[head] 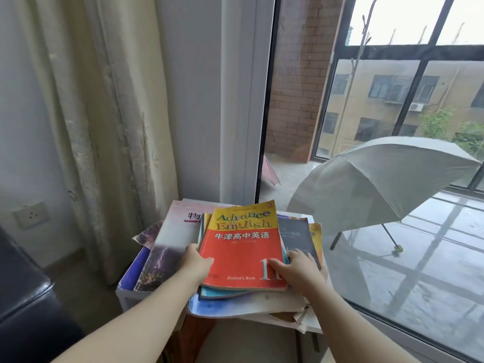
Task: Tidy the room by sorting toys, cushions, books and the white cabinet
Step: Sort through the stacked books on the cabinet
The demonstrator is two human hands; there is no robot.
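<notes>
A red and yellow English textbook [242,244] tops a small stack of books on the white cabinet [125,294] by the window. My left hand [195,263] grips the stack's left edge, thumb on the red cover. On the right edge my right hand [298,271] grips the same stack, thumb on the cover near the big number. A grey book with a lightning picture [167,244] lies to the left. A dark grey book [296,234] and a yellow one [315,233] poke out on the right. Larger blue and white books [230,306] lie underneath.
A cream curtain [104,113] hangs at the left beside a wall socket [31,214]. A dark sofa arm [23,297] sits at the lower left. Behind the glass door, an open grey umbrella [379,176] stands on the wet balcony floor.
</notes>
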